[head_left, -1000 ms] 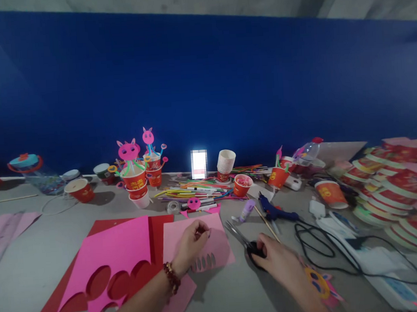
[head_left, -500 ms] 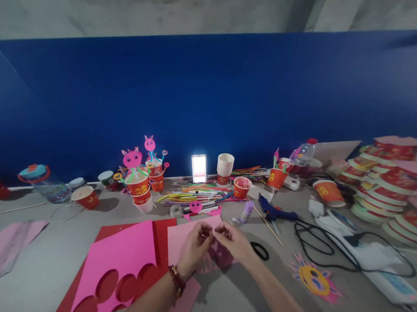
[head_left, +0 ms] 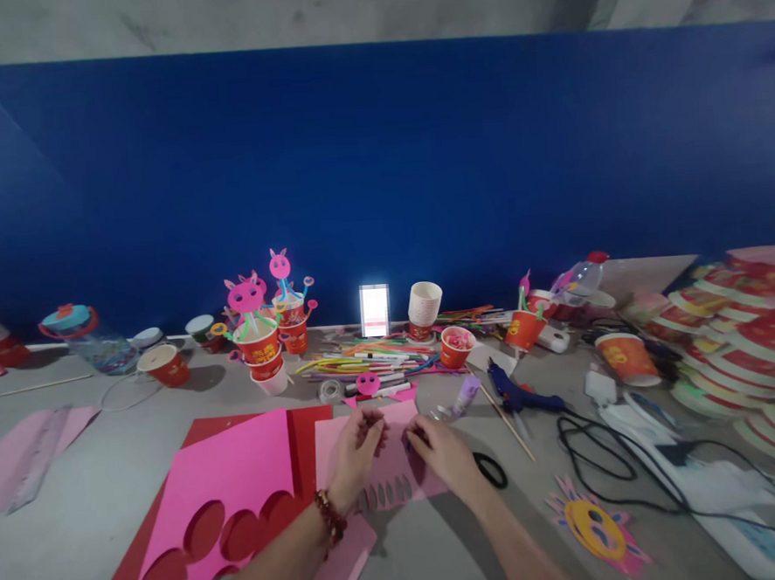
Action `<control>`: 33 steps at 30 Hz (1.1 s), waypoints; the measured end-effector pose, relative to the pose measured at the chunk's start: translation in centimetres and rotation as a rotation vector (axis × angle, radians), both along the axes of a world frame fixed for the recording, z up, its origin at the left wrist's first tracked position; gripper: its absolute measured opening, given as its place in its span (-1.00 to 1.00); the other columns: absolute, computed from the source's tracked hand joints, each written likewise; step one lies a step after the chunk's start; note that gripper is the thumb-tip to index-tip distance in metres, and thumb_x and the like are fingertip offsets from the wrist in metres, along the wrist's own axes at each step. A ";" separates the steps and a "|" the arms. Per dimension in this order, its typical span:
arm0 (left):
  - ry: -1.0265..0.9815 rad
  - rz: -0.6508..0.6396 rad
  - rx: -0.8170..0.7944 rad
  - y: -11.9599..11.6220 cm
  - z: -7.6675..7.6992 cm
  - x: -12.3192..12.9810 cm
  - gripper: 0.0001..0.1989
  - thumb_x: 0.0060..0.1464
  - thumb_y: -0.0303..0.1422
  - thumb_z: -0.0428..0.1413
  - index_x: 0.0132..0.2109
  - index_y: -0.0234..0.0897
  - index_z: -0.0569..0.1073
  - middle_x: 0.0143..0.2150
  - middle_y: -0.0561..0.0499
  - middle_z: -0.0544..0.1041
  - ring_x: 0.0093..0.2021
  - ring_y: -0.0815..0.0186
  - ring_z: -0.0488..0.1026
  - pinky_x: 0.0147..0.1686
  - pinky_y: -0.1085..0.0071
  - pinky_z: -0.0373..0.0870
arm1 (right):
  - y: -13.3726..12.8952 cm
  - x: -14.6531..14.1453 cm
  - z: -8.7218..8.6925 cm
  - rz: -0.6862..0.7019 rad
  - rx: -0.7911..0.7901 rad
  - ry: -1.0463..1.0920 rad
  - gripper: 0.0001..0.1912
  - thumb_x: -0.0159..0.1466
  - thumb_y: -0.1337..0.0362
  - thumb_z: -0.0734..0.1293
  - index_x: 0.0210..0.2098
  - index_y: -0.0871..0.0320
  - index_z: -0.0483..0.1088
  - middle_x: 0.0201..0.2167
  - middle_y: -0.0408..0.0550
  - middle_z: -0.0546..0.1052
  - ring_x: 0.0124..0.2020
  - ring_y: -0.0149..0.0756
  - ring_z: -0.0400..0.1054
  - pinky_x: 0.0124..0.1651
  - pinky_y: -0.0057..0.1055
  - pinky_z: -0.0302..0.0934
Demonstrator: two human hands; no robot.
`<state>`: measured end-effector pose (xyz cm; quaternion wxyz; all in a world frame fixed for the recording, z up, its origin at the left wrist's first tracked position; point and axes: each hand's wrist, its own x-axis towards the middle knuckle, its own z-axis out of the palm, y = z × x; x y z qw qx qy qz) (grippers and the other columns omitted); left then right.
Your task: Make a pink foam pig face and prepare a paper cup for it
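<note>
My left hand [head_left: 358, 454] is above a light pink paper sheet [head_left: 398, 464], its thumb and fingers curled together; anything between them is too small to make out. On the other side of a narrow gap is my right hand [head_left: 442, 451], its fingertips pinched over the sheet's right part. A small dark spot shows at those fingertips, but I cannot tell what it is. Along the sheet's lower edge runs a row of leaf-shaped cut-outs. Left of it, a bright pink sheet [head_left: 241, 465] with round holes lies on red paper [head_left: 312, 461].
Black scissor handles [head_left: 490, 470] lie right of my right hand, near a purple glue stick [head_left: 466, 395] and a blue glue gun [head_left: 522, 395] with a black cord. A yellow sun-like cut-out [head_left: 596, 529] lies front right. Red cups [head_left: 457, 347] and pens [head_left: 365, 360] fill the back.
My hands, together at the fingertips before, have moved apart, opening a gap above the pink sheet. The view has shifted slightly.
</note>
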<state>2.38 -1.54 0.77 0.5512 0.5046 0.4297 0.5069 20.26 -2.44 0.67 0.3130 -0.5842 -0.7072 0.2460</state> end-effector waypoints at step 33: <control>1.182 0.044 0.672 7.9 3.8 -2.5 -0.48 0.13 -0.39 0.11 0.24 -0.24 0.26 0.16 -0.21 0.44 0.20 0.01 0.32 0.20 0.07 0.15 | -0.4 -0.1 -0.1 -0.079 0.185 -0.098 -0.79 0.34 0.31 0.17 -0.38 0.13 0.38 -0.35 0.00 0.51 -0.26 -0.18 0.43 -0.18 -0.35 0.26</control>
